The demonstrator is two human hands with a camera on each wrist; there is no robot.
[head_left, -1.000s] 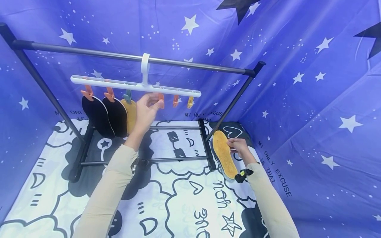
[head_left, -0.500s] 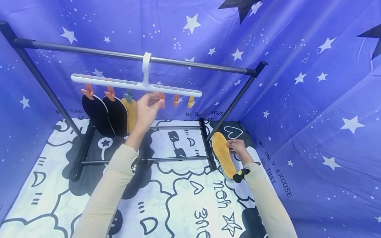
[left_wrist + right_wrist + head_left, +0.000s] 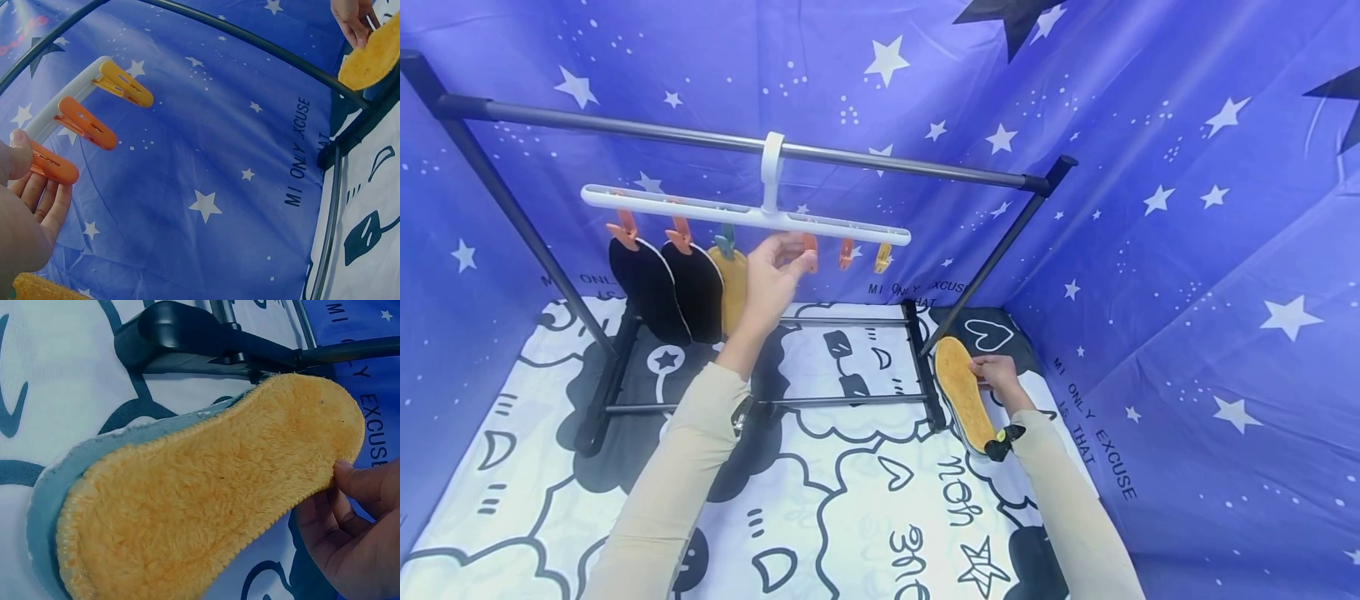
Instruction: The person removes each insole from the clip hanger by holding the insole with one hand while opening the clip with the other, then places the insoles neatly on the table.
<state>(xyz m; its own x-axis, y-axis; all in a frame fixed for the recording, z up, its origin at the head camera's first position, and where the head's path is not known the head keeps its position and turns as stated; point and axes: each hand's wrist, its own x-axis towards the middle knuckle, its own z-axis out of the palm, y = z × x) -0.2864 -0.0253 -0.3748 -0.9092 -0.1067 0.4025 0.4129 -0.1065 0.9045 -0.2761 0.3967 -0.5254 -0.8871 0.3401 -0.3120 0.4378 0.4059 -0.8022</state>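
My left hand [image 3: 771, 282] pinches an orange clothespin [image 3: 810, 252] under the white hanger bar [image 3: 700, 212], thumb on one side and fingers on the other in the left wrist view. My right hand [image 3: 997, 377] holds the edge of a fuzzy yellow insole [image 3: 212, 481] between thumb and fingers, low at the right. A blue-grey layer [image 3: 47, 512] shows along the insole's far edge, underneath it. At the hanger's left, two black insoles [image 3: 643, 287] hang from orange clips, and a yellow insole [image 3: 732, 279] hangs from a green clip, partly hidden by my left hand.
The hanger hooks over the top rail of a dark metal rack [image 3: 887, 162]. Another orange clip [image 3: 846, 253] and a yellow clip [image 3: 882, 258] hang right of my left hand. Below lies a black-and-white printed cloth [image 3: 850, 500]; a blue star-patterned curtain [image 3: 1120, 283] surrounds it.
My right hand and the yellow insole have shifted down very slightly. The left hand keeps its pinch on the orange clothespin.
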